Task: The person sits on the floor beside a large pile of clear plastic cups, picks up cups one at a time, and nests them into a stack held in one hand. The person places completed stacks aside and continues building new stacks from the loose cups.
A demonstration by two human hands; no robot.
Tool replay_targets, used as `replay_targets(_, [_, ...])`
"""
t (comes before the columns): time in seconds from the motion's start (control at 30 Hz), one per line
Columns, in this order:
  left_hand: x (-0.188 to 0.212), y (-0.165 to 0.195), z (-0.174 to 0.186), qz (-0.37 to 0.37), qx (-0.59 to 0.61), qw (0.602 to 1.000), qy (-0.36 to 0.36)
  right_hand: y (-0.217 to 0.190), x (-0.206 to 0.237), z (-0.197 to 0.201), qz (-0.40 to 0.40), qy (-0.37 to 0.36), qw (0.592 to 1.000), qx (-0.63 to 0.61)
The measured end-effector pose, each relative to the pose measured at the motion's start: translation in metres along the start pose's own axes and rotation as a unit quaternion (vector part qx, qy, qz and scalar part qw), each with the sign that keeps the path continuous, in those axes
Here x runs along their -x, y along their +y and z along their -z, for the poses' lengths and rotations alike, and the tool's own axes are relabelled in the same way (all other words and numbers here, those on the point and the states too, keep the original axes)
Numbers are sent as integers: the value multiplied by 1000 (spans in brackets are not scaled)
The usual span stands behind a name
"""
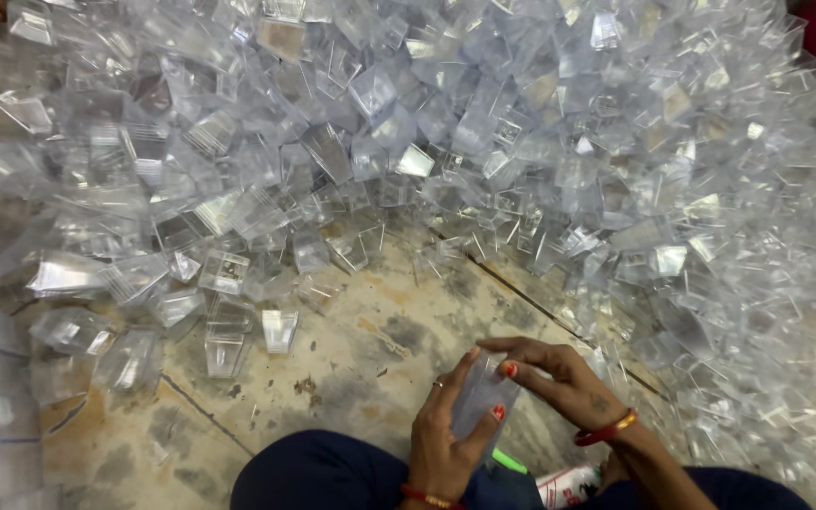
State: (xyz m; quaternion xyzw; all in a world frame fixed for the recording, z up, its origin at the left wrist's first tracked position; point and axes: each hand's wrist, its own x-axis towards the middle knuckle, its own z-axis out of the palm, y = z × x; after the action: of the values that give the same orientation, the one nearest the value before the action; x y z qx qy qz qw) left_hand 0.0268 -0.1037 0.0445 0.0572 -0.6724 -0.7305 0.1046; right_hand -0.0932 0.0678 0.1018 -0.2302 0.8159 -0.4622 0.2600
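I see clear plastic box (482, 392) held low-centre over floor (332, 378), btwn both hands | left hand (446, 444) + right hand (559, 378) clamp its edges | prob v. light, thin, slick, crackable; grip by rims | pile of boxes (484, 142) behind

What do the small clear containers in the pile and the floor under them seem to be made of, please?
The containers look like thin, glossy transparent plastic: see-through, with sharp glints. The one in both hands looks the same. The floor seems worn, stained stone or concrete slabs, matte, with dark joints.
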Motion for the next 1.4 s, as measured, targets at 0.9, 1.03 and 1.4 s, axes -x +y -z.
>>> replay_targets(0.9, [115,61,15,100,54,992,-54,-31,117,-26,105,15,994,-32])
replay_targets(1.03, [118,70,8,-12,-62,994,-89,-15,121,-34,96,25,990,-104])
replay_targets(1.4, [149,105,49,279,701,656,-2,75,111,-3,-44,179,972,-148])
